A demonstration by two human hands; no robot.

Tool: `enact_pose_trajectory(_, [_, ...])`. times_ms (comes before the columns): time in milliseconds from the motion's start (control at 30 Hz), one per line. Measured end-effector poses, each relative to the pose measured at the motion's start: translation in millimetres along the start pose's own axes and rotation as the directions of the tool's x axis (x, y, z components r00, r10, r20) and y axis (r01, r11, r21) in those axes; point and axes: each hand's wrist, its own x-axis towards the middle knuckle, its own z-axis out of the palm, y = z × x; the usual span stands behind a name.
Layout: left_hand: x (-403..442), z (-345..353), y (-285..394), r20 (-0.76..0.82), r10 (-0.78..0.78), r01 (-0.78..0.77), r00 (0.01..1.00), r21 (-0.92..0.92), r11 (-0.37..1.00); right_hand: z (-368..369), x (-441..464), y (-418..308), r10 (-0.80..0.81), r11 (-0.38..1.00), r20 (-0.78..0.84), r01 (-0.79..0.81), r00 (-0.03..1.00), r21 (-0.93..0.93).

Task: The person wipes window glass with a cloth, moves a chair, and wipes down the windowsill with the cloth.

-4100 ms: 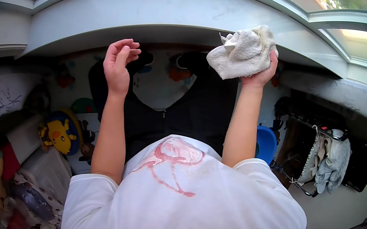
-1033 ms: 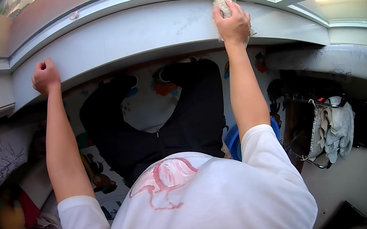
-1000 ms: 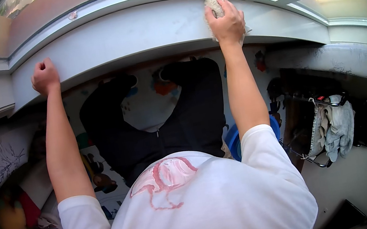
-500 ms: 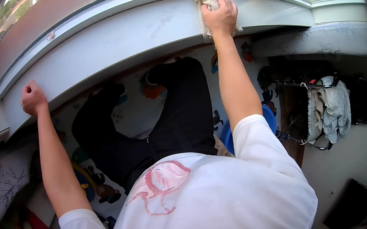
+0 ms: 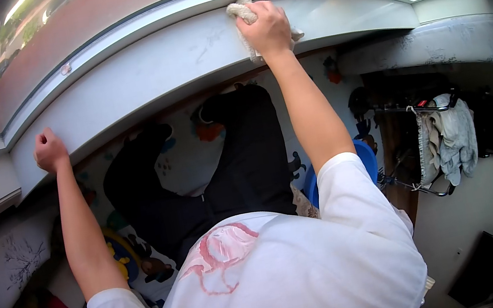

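Note:
Under my right hand (image 5: 268, 28) a beige cloth (image 5: 244, 12) is bunched against the white window sill (image 5: 141, 68). My fingers are wrapped round it, and its ends stick out on both sides of the hand. Faint grey marks (image 5: 207, 44) show on the sill just left of the cloth. At the sill's left end, my left hand (image 5: 51, 151) rests as a loose fist, with nothing visible in it.
The window frame (image 5: 170, 7) runs along the sill's far side. Below, a patterned mat (image 5: 186, 164) lies under my legs. A blue basin (image 5: 364, 157) is partly hidden by my right sleeve. At right stands a metal rack with draped clothes (image 5: 454, 135).
My right hand has moved left along the sill with the cloth. My left hand stays closed at the left end. The whole view has shifted slightly.

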Motion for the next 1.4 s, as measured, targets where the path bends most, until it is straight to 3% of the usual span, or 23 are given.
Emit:
enact_pose_trajectory(100, [-3,-2,3,-0.014,-0.003,0.003,1.0,-0.014,1.0,0,5,18,0.259,0.962,-0.071,-0.264,0.963,-0.073])
enact_pose_trajectory(200, [-3,-1,1,-0.02,-0.01,0.009,1.0,-0.047,0.999,3,4,-28,0.414,0.902,-0.021,-0.413,0.91,-0.125])
enact_pose_trajectory(267, [-2,-1,-1,-0.038,0.003,-0.007,0.999,-0.098,0.995,11,-6,-63,0.343,0.936,0.017,-0.341,0.939,-0.084])
enact_pose_trajectory(333, [-6,0,-3,-0.077,0.023,-0.036,0.997,-0.176,0.984,-3,-11,-109,0.353,0.935,0.231,-0.353,0.907,-0.046])
enact_pose_trajectory(433, [-23,-1,4,-0.267,0.09,-0.175,0.959,-0.317,0.932,-31,-12,-144,0.287,0.937,0.557,-0.348,0.779,0.004])
enact_pose_trajectory(467, [-37,-5,18,-0.21,0.085,-0.184,0.974,-0.51,0.841,-33,-14,-145,0.257,0.938,0.593,-0.344,0.763,0.035])
enact_pose_trajectory(500, [-57,-9,36,-0.176,0.177,-0.249,0.968,-0.629,0.737,-34,-16,-145,0.228,0.938,0.627,-0.341,0.745,0.064])
enact_pose_trajectory(533, [-90,-22,66,-0.057,0.257,-0.214,0.965,-0.739,0.639,-35,-18,-144,0.199,0.936,0.657,-0.339,0.727,0.092])
enact_pose_trajectory(567, [-122,-31,90,0.146,0.35,-0.078,0.925,-0.829,0.554,-38,-20,-145,0.197,0.927,0.665,-0.357,0.72,0.111])
enact_pose_trajectory(600, [-153,-40,115,0.322,0.472,0.057,0.821,-0.869,0.492,-40,-20,-145,0.191,0.921,0.681,-0.368,0.707,0.124])
enact_pose_trajectory(633, [-182,-55,141,0.478,0.542,0.138,0.692,-0.823,0.55,-43,-22,-144,0.185,0.916,0.697,-0.379,0.692,0.133])
enact_pose_trajectory(700, [-229,-70,183,0.639,0.559,0.314,0.529,-0.759,0.571,-44,-31,-143,0.209,0.909,0.709,-0.402,0.674,0.114])
enact_pose_trajectory(767, [-261,-56,194,0.64,0.465,0.336,0.611,-0.742,0.58,-61,-34,-137,0.113,0.769,0.793,-0.558,0.599,0.312])
enact_pose_trajectory(833, [-276,-63,201,0.722,0.348,0.688,0.598,-0.686,0.239,-71,-46,-140,0.046,0.62,0.813,-0.655,0.58,0.432])
enact_pose_trajectory(933, [-264,-78,182,0.794,0.45,0.852,0.408,-0.509,0.125,-72,-72,-139,-0.086,0.41,0.808,-0.719,0.583,0.562])
enact_pose_trajectory(967, [-265,-75,172,0.791,0.438,0.824,0.428,-0.54,0.171,-85,-75,-141,-0.085,0.475,0.775,-0.658,0.627,0.584])
enact_pose_trajectory(1067, [-263,-78,160,0.721,0.492,0.713,0.488,-0.655,0.252,-78,-89,-130,-0.243,0.382,0.654,-0.549,0.716,0.743])
enact_pose_trajectory(1200, [-249,-90,165,0.757,0.462,0.772,0.462,-0.6,0.212,-94,-83,-119,-0.363,-0.052,0.754,-0.82,0.547,0.57])
enact_pose_trajectory(1233, [-245,-95,166,0.785,0.441,0.82,0.436,-0.548,0.165,-96,-82,-119,-0.314,0.02,0.791,-0.829,0.525,0.559])
enact_pose_trajectory(1333, [-242,-79,151,0.787,0.44,0.85,0.433,-0.519,0.093,-90,-89,-129,-0.154,0.009,0.807,-0.816,0.57,0.578])
enact_pose_trajectory(1400, [-241,-80,146,0.77,0.433,0.808,0.469,-0.572,0.141,-86,-95,-135,-0.067,0.078,0.82,-0.817,0.568,0.572])
